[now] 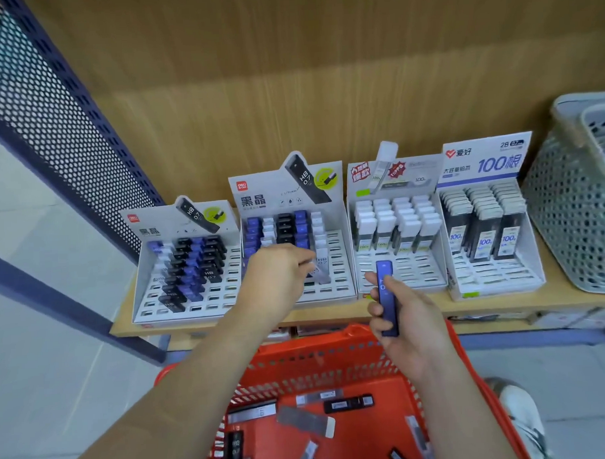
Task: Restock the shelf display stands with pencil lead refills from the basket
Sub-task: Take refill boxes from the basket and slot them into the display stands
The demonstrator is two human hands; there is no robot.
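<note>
The person's left hand (278, 271) reached over the front rows of the second stand (289, 192), the one with the tall black HB case printed on its header card. Its fingers were curled and pinched a pale refill (321, 268) marked HB 0.7, which leaned over that stand's slotted front. Whether its lower end sat in a slot could not be told. Behind the hand, the stand's rear rows held blue, black and white cases.

Just right of the second stand and nearer the camera, the right hand (410, 321) gripped a dark blue refill (387, 298) upright. Its fingers wrapped the lower half and the cap end stood clear above them.

Below and in front of the second stand hung a red basket (319, 362) with loose refills (306, 421) lying scattered on its floor, grey, clear and black.

The second stand rested on a wooden shelf (331, 314). Touching its left side stood a lower stand (157, 224), filled with black and blue cases. To its right came a stand of white-capped cases (395, 178), then one with a "100" header (480, 161). Farthest right of the second stand sat a grey perforated basket (575, 226). Far to its left rose a dark blue perforated panel (50, 111).
</note>
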